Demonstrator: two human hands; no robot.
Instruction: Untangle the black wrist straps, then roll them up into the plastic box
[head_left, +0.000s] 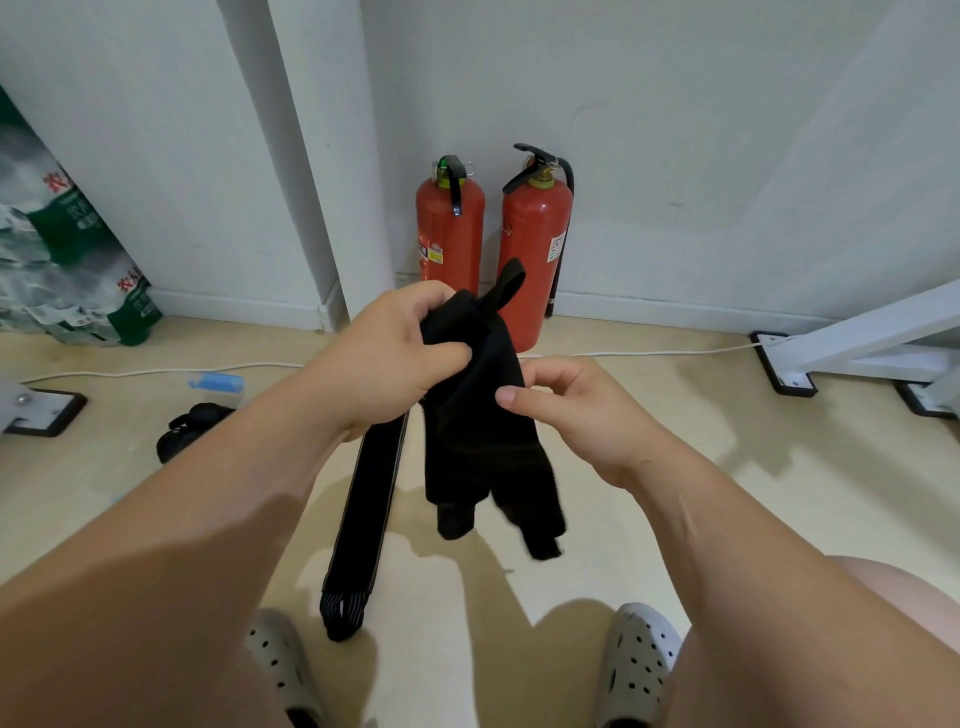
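Observation:
I hold a bundle of black wrist straps (475, 415) in the air at the middle of the view. My left hand (387, 358) grips its top, where a small loop sticks up. My right hand (566, 410) pinches the bundle's right edge between thumb and forefinger. One long strap end (363, 519) hangs down to the left and reaches the floor between my feet; shorter ends dangle under the bundle. A clear plastic box with a blue clip (218, 387) sits on the floor at the left, partly hidden by my forearm. More black straps (189, 428) lie beside it.
Two red fire extinguishers (488, 244) stand in the wall corner behind my hands. A white cable (156, 371) runs along the floor. White frame legs with black feet (789, 371) are at right, another foot (44, 413) at left, wrapped bottle packs (67, 260) far left.

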